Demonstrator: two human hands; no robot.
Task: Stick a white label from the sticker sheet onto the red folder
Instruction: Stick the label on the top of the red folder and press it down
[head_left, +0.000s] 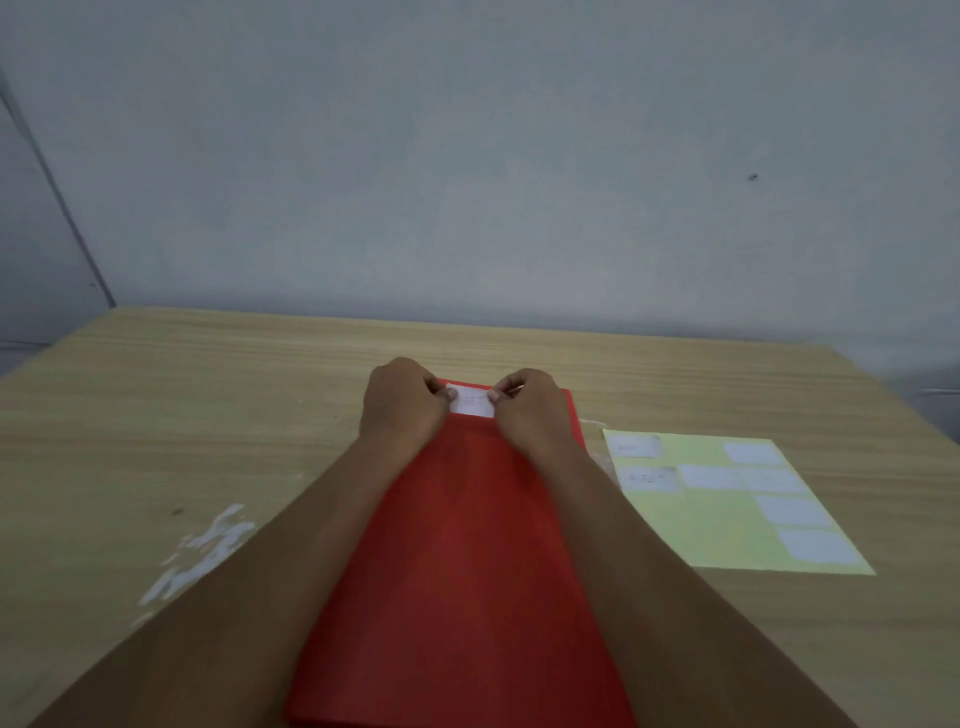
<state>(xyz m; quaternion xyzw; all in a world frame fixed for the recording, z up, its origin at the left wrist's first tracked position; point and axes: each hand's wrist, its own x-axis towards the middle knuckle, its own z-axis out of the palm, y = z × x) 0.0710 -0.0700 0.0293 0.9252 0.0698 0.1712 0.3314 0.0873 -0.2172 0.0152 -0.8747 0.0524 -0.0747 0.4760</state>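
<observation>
A red folder (462, 545) lies flat on the wooden table, running away from me. A small white label (471, 402) with faint writing sits at the folder's far end. My left hand (402, 402) pinches the label's left end with curled fingers. My right hand (530, 408) pinches its right end the same way. Whether the label is pressed flat against the folder I cannot tell. The pale yellow sticker sheet (727, 499) lies to the right of the folder, with several white labels on it.
The wooden table (156, 415) extends to the left, with a patch of white residue (202, 551) near my left forearm. A grey wall (467, 156) stands close behind the table's far edge.
</observation>
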